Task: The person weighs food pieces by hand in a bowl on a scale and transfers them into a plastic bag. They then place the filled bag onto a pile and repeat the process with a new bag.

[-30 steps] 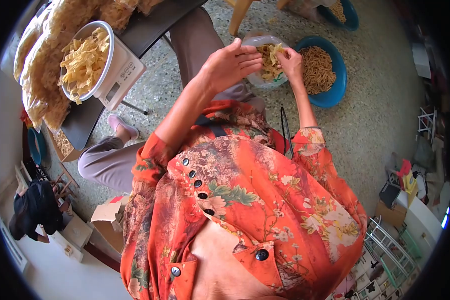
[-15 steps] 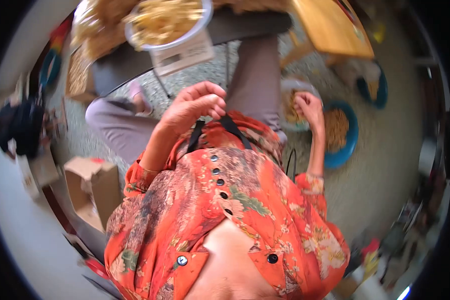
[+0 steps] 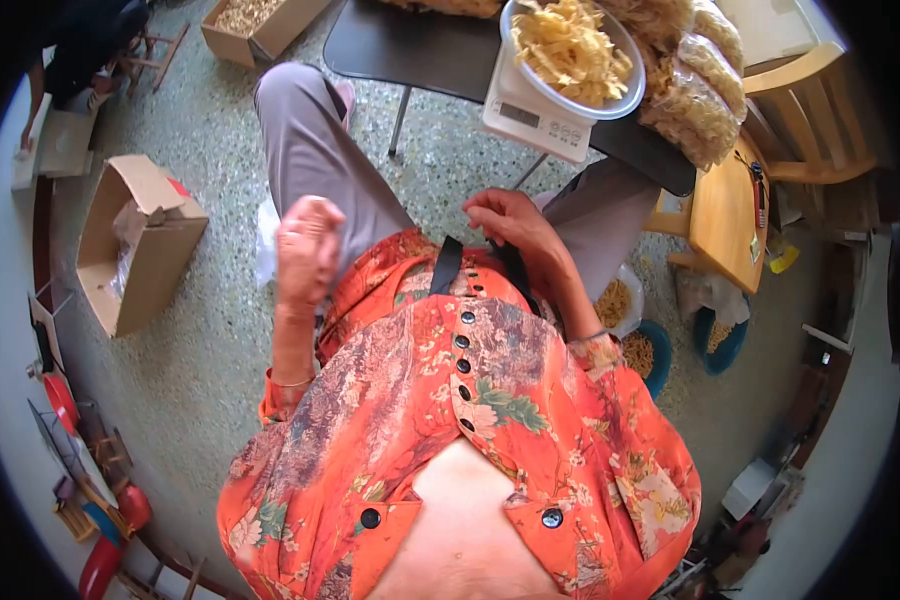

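My left hand [image 3: 308, 250] is beside my left thigh, its fingers curled and partly smeared by motion. I cannot tell what, if anything, is in it. A piece of white plastic [image 3: 267, 242] shows just left of that hand. Above my lap, my right hand [image 3: 518, 225] has loosely bent fingers pointing inward, with nothing visible in them, close to a black strap [image 3: 447, 266]. Ahead, on a dark table [image 3: 400, 48], stands a white scale [image 3: 522, 118]. It carries a clear plastic bowl [image 3: 634, 98] full of yellowish dried strips [image 3: 570, 50].
Filled clear bags [image 3: 692, 105] are piled right of the bowl. An open cardboard box [image 3: 150, 255] stands on the floor at left, another box [image 3: 260, 35] farther ahead. At right are a wooden chair [image 3: 730, 215], a white container [image 3: 620, 300] and blue basins [image 3: 653, 355].
The view has swung left, so the scale and bowl appear farther right. My left hand has moved outward beside my thigh; my right hand has left the white container and come over my lap.
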Demonstrator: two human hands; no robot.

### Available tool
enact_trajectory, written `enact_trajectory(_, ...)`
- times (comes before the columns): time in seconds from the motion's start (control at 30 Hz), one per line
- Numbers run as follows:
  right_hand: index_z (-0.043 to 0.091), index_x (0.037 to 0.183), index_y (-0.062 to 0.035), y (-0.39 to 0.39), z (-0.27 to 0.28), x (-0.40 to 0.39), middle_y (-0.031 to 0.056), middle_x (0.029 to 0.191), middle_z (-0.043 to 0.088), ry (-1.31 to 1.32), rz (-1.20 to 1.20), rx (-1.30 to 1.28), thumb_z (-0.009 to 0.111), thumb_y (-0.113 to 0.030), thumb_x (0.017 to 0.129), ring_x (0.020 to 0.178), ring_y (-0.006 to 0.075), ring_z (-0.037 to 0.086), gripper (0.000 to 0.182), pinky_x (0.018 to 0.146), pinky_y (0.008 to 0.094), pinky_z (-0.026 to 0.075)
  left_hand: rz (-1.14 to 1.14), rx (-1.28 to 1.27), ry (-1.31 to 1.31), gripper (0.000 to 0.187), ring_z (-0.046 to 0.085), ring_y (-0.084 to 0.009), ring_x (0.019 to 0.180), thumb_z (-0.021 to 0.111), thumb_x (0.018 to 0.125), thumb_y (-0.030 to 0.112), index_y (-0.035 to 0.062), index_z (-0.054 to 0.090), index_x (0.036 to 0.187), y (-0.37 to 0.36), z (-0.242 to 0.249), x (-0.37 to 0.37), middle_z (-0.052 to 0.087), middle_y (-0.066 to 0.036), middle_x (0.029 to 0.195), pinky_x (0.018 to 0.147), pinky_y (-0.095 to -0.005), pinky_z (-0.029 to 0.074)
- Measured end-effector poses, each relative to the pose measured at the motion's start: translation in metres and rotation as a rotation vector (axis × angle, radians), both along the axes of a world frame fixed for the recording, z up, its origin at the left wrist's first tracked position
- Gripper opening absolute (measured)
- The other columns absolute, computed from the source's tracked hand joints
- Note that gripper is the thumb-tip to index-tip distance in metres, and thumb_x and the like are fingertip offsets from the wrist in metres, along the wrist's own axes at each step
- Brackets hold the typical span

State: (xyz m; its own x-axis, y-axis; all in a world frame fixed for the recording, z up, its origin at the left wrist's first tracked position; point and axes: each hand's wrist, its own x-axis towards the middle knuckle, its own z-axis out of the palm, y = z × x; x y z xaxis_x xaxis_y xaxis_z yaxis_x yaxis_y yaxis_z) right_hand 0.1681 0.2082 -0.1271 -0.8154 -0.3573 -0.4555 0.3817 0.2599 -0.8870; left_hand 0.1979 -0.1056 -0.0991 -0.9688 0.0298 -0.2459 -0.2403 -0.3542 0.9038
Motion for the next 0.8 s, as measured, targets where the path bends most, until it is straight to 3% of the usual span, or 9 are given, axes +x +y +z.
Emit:
enact_trajectory(0.13,0.069,0.113,-0.0009,0.008,-0.069,-0.008,0.0008,0.087,0.067,-0.040,0.018,0.056,0.069,-0.029,0.095,0.073,0.0094,0.059,0.034,0.062,0.0258,0.048,0.326,-0.025,-0.038,0.041,0.032,-0.0011,0.035,0.054,0.107,0.043,0.0065,0.063,0.090,-0.072,-0.040,0.016,0.041,0.007,0.051,0.030,-0.0208,0.023)
enact_trajectory(0.2,0.069,0.110,0.0000,0.009,-0.081,-0.006,0.0024,0.085,0.068,-0.053,0.035,0.081,0.069,-0.027,0.094,0.073,0.0106,0.062,0.032,0.061,0.0275,0.051,0.417,0.043,-0.142,0.047,0.041,-0.0039,0.042,0.054,0.105,0.050,0.0048,0.063,0.098,-0.106,-0.069,0.026,0.043,0.005,0.053,0.040,-0.0225,0.036)
enact_trajectory(0.23,0.069,0.113,-0.0006,0.008,-0.084,-0.005,0.0014,0.088,0.068,-0.089,0.042,0.086,0.069,-0.027,0.094,0.075,0.0093,0.062,0.033,0.061,0.0260,0.051,0.420,0.047,-0.152,0.047,0.041,-0.0039,0.042,0.054,0.105,0.050,0.0048,0.063,0.098,-0.113,-0.081,0.029,0.043,0.005,0.053,0.040,-0.0225,0.036)
enact_trajectory(0.3,0.068,0.117,-0.0013,0.008,-0.091,-0.006,0.0005,0.091,0.069,-0.132,0.053,0.093,0.069,-0.027,0.095,0.077,0.0079,0.062,0.034,0.061,0.0246,0.051,0.563,-0.092,-0.310,0.053,0.051,-0.0077,0.054,0.054,0.105,0.054,0.0021,0.064,0.111,-0.126,-0.109,0.034,0.050,0.003,0.059,0.056,-0.0253,0.047)
enact_trajectory(0.33,0.068,0.118,-0.0011,0.008,-0.094,-0.009,0.0009,0.092,0.069,-0.124,0.024,0.092,0.069,-0.028,0.095,0.077,0.0079,0.062,0.035,0.059,0.0243,0.052,0.540,-0.098,-0.322,0.042,0.061,-0.0108,0.068,0.062,0.104,0.040,0.0017,0.063,0.121,-0.134,-0.121,0.037,0.058,0.000,0.067,0.070,-0.0282,0.052)
enact_trajectory(0.47,0.068,0.120,-0.0002,0.012,-0.095,-0.014,0.0021,0.092,0.069,-0.137,-0.044,0.141,0.069,-0.028,0.095,0.075,0.0081,0.062,0.037,0.058,0.0235,0.051,0.760,-0.254,-0.225,0.033,0.069,-0.0149,0.074,0.078,0.092,0.018,0.0048,0.065,0.120,-0.114,-0.162,0.054,0.064,-0.002,0.072,0.069,-0.0274,0.057)
enact_trajectory(0.6,0.068,0.120,0.0005,0.013,-0.100,-0.015,0.0029,0.092,0.070,-0.164,-0.039,0.129,0.069,-0.027,0.095,0.075,0.0082,0.062,0.038,0.058,0.0230,0.051,0.582,-0.237,-0.606,0.032,0.070,-0.0122,0.073,0.079,0.091,0.023,0.0057,0.071,0.117,-0.133,-0.184,0.074,0.071,-0.005,0.089,0.067,-0.0260,0.057)
enact_trajectory(0.73,0.068,0.121,0.0005,0.019,-0.103,-0.015,0.0048,0.093,0.070,-0.210,-0.082,0.095,0.070,-0.028,0.096,0.074,0.0085,0.061,0.038,0.057,0.0231,0.050,0.526,-0.464,-0.431,0.035,0.071,-0.0148,0.081,0.077,0.089,0.014,0.0018,0.071,0.122,-0.134,-0.225,0.083,0.074,-0.006,0.098,0.077,-0.0237,0.056)
enact_trajectory(0.8,0.068,0.121,0.0001,0.019,-0.107,-0.015,0.0049,0.092,0.070,-0.234,-0.144,0.064,0.069,-0.026,0.096,0.069,0.0087,0.060,0.036,0.056,0.0227,0.049,0.597,-0.490,-0.368,0.031,0.070,-0.0164,0.086,0.074,0.088,0.011,0.0021,0.073,0.118,-0.138,-0.248,0.091,0.073,-0.008,0.098,0.075,-0.0291,0.060)
